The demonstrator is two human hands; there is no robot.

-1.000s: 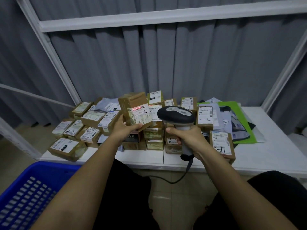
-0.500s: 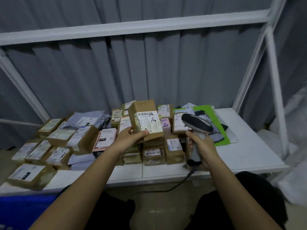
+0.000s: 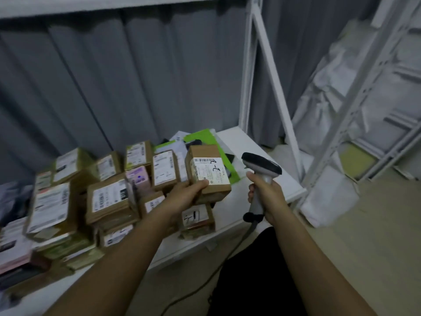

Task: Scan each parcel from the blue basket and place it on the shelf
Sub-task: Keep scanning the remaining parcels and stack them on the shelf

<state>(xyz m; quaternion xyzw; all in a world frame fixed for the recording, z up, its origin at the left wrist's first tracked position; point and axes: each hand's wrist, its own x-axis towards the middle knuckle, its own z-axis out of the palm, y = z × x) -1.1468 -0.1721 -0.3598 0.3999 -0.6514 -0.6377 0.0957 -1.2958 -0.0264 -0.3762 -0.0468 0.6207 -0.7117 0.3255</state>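
The left hand [image 3: 189, 195] grips the parcel [image 3: 208, 173] above the shelf [image 3: 262, 169], label up, the right hand [image 3: 267, 197] clasps the scanner [image 3: 260, 167] at its three o'clock; placing looks next, needing a free spot.

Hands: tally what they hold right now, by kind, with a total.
Cardboard parcel, gripped by the left hand: 1
Barcode scanner, gripped by the right hand: 1
Total held: 2
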